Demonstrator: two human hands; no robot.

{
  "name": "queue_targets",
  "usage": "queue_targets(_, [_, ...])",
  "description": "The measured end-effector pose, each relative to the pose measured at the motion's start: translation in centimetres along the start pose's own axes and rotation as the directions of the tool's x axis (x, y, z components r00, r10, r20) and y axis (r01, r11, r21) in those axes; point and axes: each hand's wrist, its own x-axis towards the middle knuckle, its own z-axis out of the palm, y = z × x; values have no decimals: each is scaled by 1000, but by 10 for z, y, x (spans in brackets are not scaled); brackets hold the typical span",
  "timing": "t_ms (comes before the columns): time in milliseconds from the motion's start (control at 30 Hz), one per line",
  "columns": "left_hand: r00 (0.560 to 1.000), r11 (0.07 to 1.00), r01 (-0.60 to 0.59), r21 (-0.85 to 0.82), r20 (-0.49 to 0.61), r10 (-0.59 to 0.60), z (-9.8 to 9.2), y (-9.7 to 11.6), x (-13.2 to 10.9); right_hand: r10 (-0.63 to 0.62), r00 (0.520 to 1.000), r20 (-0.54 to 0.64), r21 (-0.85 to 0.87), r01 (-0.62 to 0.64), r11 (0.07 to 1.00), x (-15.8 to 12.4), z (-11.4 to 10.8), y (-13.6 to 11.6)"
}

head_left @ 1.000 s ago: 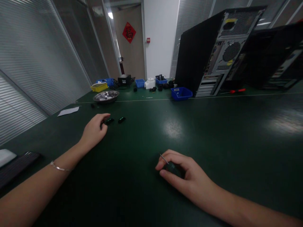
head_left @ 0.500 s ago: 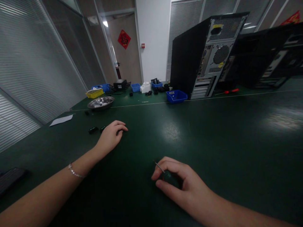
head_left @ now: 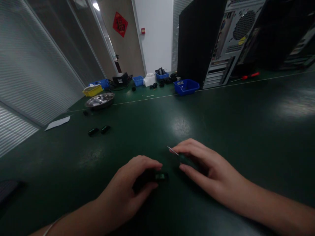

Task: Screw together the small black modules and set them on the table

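Observation:
My left hand (head_left: 137,183) curls its fingers and thumb around a small black block-like part (head_left: 161,177) with a greenish patch, just above the table. Its exact kind is too dark to make out. A screwdriver (head_left: 183,159) with a dark green handle lies in my right hand (head_left: 204,162), its thin metal shaft pointing up and to the left. The two hands are close together but apart, the shaft tip above the black part. Farther left on the table rest two similar black parts, a left one (head_left: 93,131) and a right one (head_left: 105,129).
A metal bowl (head_left: 99,100) and a blue bin (head_left: 186,87) stand toward the back of the green table (head_left: 137,131). Tall computer cases, one black (head_left: 197,46), fill the back right. A yellow basket (head_left: 93,90) and white paper (head_left: 58,123) lie left.
My left hand has come back toward me and to the right, bringing a small black part near the screwdriver. My right hand, still holding the screwdriver, sits slightly higher in view. The view has tilted down.

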Motion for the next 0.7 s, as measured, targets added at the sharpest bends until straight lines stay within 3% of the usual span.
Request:
queue_targets(200, [1000,1000,27,-16,13,-27,-4,-3,1,-42,998,55,-91,46,995,0,1,5])
queue_targets(700, [993,997,79,22,-90,-77,-14,-8,10,49,993,106,-113,-37,993,4,1,4])
